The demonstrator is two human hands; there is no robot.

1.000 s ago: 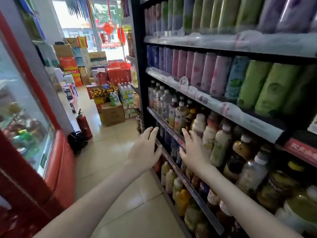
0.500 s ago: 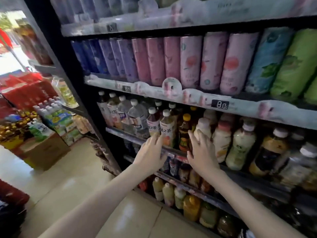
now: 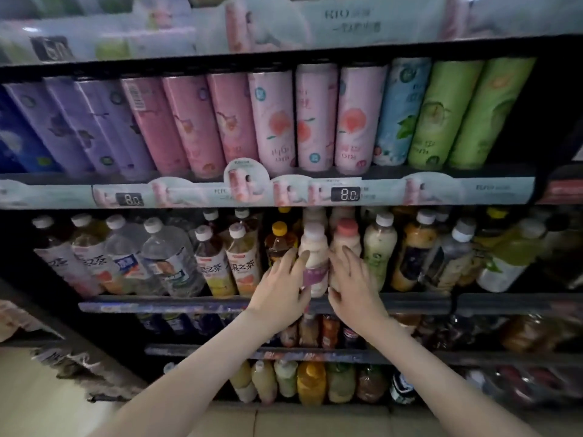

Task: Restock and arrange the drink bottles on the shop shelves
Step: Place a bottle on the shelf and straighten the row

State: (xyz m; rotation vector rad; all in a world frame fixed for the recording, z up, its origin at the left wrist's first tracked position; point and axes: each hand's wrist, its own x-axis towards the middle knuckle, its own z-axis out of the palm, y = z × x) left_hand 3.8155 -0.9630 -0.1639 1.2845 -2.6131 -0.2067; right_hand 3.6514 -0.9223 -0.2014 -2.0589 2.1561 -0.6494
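A milky white bottle (image 3: 313, 247) with a purple label stands at the front of the middle shelf (image 3: 189, 305), between a dark yellow-capped bottle (image 3: 279, 241) and a pink-capped bottle (image 3: 345, 236). My left hand (image 3: 284, 288) lies against the white bottle's left side, fingers straight and spread. The outstretched fingers of my right hand (image 3: 355, 287) rest on the pink-capped bottle, with the thumb near the white bottle's base. Neither hand plainly wraps round a bottle.
Tall pink, purple, blue and green cans (image 3: 271, 121) fill the shelf above, over a price strip (image 3: 345, 193) that overhangs the bottle tops. Tea and water bottles (image 3: 170, 260) stand to the left, green and dark bottles (image 3: 441, 257) to the right. Two lower shelves hold more bottles (image 3: 310, 383).
The view has swung from the aisle to face the shelves squarely. Both hands moved right along the middle shelf and now touch the white and pink-capped bottles.
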